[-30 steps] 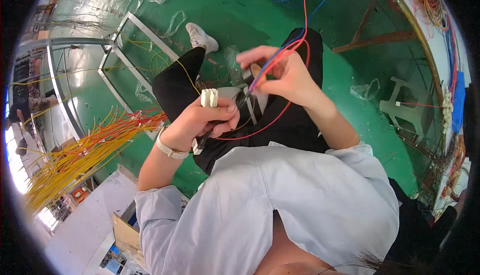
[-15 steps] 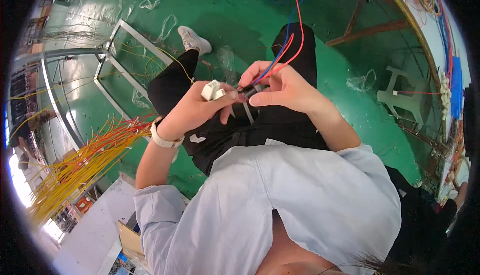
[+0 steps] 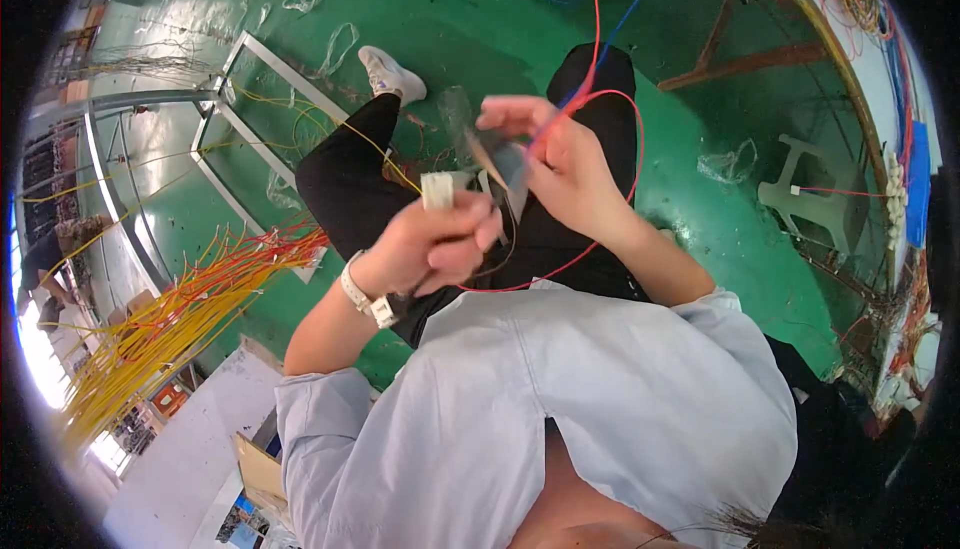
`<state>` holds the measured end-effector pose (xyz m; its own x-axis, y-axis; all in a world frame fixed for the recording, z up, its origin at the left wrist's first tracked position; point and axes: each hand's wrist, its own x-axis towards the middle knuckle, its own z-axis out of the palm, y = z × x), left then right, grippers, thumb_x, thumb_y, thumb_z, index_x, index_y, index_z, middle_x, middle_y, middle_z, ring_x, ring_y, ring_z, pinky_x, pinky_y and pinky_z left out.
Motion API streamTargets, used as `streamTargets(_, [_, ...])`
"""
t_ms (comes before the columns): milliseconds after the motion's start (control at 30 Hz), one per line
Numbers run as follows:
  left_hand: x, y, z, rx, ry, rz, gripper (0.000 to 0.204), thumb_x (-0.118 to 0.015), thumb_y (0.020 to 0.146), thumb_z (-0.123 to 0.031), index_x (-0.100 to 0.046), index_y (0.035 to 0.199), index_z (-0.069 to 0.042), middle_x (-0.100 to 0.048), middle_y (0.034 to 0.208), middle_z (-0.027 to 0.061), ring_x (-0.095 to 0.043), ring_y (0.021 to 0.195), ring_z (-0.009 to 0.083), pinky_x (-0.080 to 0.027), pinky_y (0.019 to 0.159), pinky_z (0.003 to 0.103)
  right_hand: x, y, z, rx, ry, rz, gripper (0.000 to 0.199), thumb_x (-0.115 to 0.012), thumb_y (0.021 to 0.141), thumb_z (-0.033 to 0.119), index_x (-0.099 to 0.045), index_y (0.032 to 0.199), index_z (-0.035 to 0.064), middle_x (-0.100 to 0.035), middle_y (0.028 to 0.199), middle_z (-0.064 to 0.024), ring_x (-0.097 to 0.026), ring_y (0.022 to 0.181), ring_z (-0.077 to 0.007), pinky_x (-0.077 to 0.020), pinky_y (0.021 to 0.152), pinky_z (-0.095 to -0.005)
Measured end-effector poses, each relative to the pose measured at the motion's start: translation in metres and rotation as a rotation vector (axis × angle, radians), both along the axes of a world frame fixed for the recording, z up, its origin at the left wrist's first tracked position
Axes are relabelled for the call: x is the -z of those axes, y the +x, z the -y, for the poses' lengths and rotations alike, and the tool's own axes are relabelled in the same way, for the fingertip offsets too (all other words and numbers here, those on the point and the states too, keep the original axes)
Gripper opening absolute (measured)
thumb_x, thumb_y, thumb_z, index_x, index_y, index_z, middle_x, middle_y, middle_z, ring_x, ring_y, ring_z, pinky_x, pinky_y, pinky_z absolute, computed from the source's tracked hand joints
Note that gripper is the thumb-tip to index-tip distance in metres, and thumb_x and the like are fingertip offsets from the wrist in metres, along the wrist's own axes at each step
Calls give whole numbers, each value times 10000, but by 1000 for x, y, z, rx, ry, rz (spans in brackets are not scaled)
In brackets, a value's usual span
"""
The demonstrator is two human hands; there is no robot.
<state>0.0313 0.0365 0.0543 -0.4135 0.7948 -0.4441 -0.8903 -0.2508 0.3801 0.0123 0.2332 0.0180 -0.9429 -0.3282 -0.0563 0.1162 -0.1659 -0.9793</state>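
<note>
We see the left hand (image 3: 440, 244) curled tight around a white roll of tape (image 3: 437, 190) above the lap, while the right hand (image 3: 555, 154) pinches a dark strip (image 3: 507, 161) and red wire (image 3: 600, 99) just beside it. Yellow wires (image 3: 170, 319) lie on the green floor (image 3: 700, 119).

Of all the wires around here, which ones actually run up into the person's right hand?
The thin red wire and blue wire coming down from the top reach the right hand. The yellow and red bundle fans out over the floor, far left, untouched.
</note>
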Motion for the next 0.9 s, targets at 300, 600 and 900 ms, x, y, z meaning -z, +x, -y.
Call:
streamTargets(300, [-16, -3, 9, -31, -274, -77, 236, -458, 969, -211, -530, 830, -35, -376, 518, -62, -306, 428, 17, -211, 392, 201, -11, -4, -22, -441, -266, -12, 223, -569, 758, 73, -674, 948, 24, -512, 1154, -141, -519, 992, -172, -392, 823, -292])
streamTargets(600, [-9, 1, 10, 27, -133, -20, 279, -456, 969, -239, -501, 792, -28, -344, 489, -60, -287, 365, 43, -208, 336, 209, -2, -14, -21, -237, -57, -45, 431, -681, 673, -75, -662, 1096, 4, -613, 1053, -100, -585, 967, -167, -467, 818, -280])
streamTargets(900, [-11, 3, 17, -26, -238, -37, 267, -428, 983, -240, -498, 804, -54, -331, 493, -68, -292, 356, 55, -237, 331, 218, -4, -27, -12, -486, -625, 151, 283, -573, 725, -37, -652, 997, -41, -546, 1217, -216, -612, 1017, -279, -448, 919, -373])
